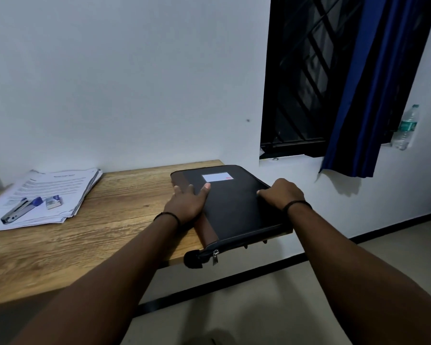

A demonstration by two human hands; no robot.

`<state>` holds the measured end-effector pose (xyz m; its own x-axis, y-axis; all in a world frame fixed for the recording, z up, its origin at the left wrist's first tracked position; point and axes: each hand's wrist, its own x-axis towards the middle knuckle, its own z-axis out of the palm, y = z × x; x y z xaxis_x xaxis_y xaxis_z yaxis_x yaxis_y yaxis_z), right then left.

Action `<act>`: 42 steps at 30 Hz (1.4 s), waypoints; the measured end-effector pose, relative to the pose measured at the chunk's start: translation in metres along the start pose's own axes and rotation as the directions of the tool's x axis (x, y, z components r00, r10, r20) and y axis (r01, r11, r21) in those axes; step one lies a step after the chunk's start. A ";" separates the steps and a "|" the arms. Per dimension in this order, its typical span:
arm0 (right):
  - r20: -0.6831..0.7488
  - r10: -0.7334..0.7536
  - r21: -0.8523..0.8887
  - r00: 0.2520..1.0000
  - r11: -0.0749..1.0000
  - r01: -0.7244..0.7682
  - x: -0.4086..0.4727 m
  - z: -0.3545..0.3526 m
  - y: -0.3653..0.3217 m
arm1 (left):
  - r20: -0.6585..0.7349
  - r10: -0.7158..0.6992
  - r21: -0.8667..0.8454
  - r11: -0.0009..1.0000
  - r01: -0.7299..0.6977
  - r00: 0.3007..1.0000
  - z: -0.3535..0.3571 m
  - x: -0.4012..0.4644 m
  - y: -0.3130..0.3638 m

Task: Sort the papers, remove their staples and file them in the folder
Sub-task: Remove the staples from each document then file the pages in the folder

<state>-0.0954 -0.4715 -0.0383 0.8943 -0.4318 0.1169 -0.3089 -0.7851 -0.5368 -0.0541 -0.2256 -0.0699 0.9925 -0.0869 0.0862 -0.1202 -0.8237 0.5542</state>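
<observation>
A black and brown zippered folder (pixel 230 207) with a white label lies closed at the right end of the wooden table (pixel 105 220), its near corner hanging over the edge. My left hand (pixel 188 201) rests flat on the folder's left side, fingers spread. My right hand (pixel 281 194) grips the folder's right edge, fingers curled over it. A stack of printed papers (pixel 57 192) lies at the table's far left. On the papers sit a silver and blue stapler (pixel 19 210) and a small staple box (pixel 52 202).
The table stands against a white wall. A dark barred window (pixel 306 78) with a blue curtain (pixel 358 100) is to the right. A plastic water bottle (pixel 406 128) stands on the sill. Beige floor lies below the table's right end.
</observation>
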 end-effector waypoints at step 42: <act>0.395 -0.692 0.549 0.605 0.705 0.449 -0.170 0.128 -0.284 | -0.179 -0.443 -0.531 0.795 0.293 0.879 -0.199 -0.119 -0.190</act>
<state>-0.1184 -0.1179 -0.0127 0.8822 0.4572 0.1122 0.3611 -0.5041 -0.7846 -0.1542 0.0525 -0.0208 0.9211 0.3887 -0.0219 0.1832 -0.3833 0.9053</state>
